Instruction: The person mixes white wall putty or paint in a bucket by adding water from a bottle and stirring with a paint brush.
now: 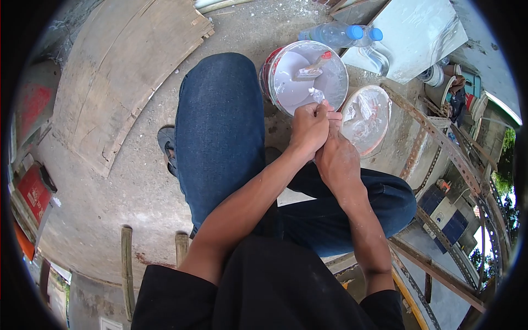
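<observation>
My left hand (309,129) is closed, thumb and fingers pinched together at the near rim of a paint bucket (265,77). Pressed against it, my right hand (338,157) is curled shut. From between the fingertips pokes a small crumpled piece of clear plastic (316,94), smeared white; the rest of it is hidden by the fingers. Pale, whitish paint (291,91) fills part of the bucket. Inside it, a paint-coated tool with a red tip (312,70) leans in the paint. Just right of my hands lies a round lid (379,132) with white smears and scraps on it.
Clear bottles with blue caps (333,36) stand and lie behind the bucket, near a white board (418,33). A large plywood sheet (121,60) lies at left. Rusty perforated metal bars (440,135) rise at right. My jeans-covered knees flank the hands.
</observation>
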A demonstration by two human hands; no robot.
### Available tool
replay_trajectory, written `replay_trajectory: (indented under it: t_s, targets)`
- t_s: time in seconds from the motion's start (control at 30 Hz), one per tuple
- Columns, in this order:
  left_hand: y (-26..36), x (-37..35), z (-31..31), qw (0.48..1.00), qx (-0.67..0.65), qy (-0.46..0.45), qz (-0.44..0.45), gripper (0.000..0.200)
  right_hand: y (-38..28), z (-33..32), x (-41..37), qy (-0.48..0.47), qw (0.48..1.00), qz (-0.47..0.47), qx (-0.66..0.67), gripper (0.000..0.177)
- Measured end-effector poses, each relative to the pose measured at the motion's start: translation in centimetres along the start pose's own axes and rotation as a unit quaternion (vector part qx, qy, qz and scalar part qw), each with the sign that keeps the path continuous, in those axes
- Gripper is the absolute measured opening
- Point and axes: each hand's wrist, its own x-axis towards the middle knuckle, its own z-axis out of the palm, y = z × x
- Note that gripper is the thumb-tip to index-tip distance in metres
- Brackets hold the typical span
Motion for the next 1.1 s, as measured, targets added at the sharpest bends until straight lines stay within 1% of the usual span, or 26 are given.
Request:
replay_trajectory:
  t_s: [0.1, 0.33, 0.43, 0.5, 0.6, 0.63, 0.73, 0.83, 1.0, 1.1]
  targets:
    - [0.0, 0.3, 0.1, 1.0, 0.005, 0.01, 0.01, 0.036, 0.1, 0.5, -0.4, 0.022, 0.998, -0.026, -0.049, 0.022]
    - [0.1, 0.6, 0.0, 1.0, -0.012, 0.02, 0.018, 0.033, -0.4, 0.3, -0.8, 0.036, 0.998, -0.036, -0.029, 0.02]
    - [0.0, 0.7, -0.1, 0.999, -0.046, 0.014, 0.015, 0.031, -0.6, 0.3, -0.9, 0.031, 0.999, -0.035, -0.027, 0.016]
    - [0.0, 0.8, -0.1, 0.998, -0.061, 0.017, -0.006, 0.03, -0.6, 0.3, -1.0, 0.024, 0.999, -0.033, -0.028, 0.014]
    - [0.3, 0.7, -0.1, 0.995, -0.092, 0.017, -0.024, 0.028, -0.4, 0.5, -1.0, 0.052, 0.997, -0.049, -0.02, 0.013]
    - [0.3, 0.7, -0.1, 0.994, -0.104, 0.016, -0.028, 0.027, -0.5, 0.4, -1.1, 0.046, 0.998, -0.045, -0.024, 0.013]
    - [0.3, 0.7, -0.3, 0.989, -0.144, -0.009, -0.03, 0.025, -0.6, 0.1, -1.1, 0.035, 0.998, -0.043, -0.028, 0.013]
    - [0.6, 0.7, -0.3, 0.985, -0.16, -0.005, -0.061, 0.025, -0.7, 0.0, -1.2, 0.034, 0.998, -0.048, -0.018, 0.013]
    - [0.9, 0.6, -0.3, 0.986, -0.154, -0.002, -0.071, 0.024, -1.1, -0.4, -1.2, 0.016, 0.999, -0.033, -0.007, 0.014]
    - [1.0, 0.5, -0.2, 0.986, -0.151, 0.001, -0.07, 0.023, -0.9, -0.3, -1.2, 0.016, 0.999, -0.041, -0.001, 0.015]
